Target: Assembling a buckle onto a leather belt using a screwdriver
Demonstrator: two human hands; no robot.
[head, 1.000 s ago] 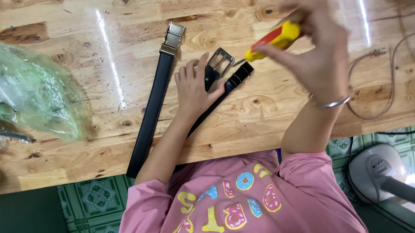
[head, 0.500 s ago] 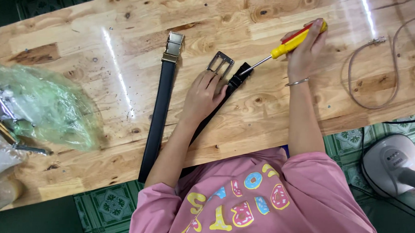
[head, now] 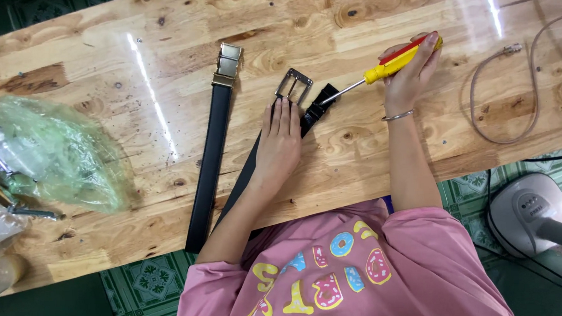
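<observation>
My left hand (head: 280, 139) lies flat on a black belt strap, fingers pointing at its silver frame buckle (head: 293, 85). My right hand (head: 410, 73) grips a screwdriver (head: 400, 58) with a yellow and red handle. Its metal tip rests at the black end piece (head: 320, 107) of that belt, next to the buckle. A second black belt (head: 208, 161) with a brass-coloured buckle (head: 227, 60) lies straight on the wooden table (head: 131, 51), just left of my left hand. A thin bracelet circles my right wrist.
A crumpled green plastic bag (head: 50, 155) with metal parts beside it sits at the table's left end. A beige cable (head: 512, 103) loops at the right end. A grey fan base (head: 536, 210) stands on the green tiled floor below the right edge.
My right hand came down from a raised position and brought the screwdriver tip onto the belt end by the silver buckle. My left hand stayed on the strap.
</observation>
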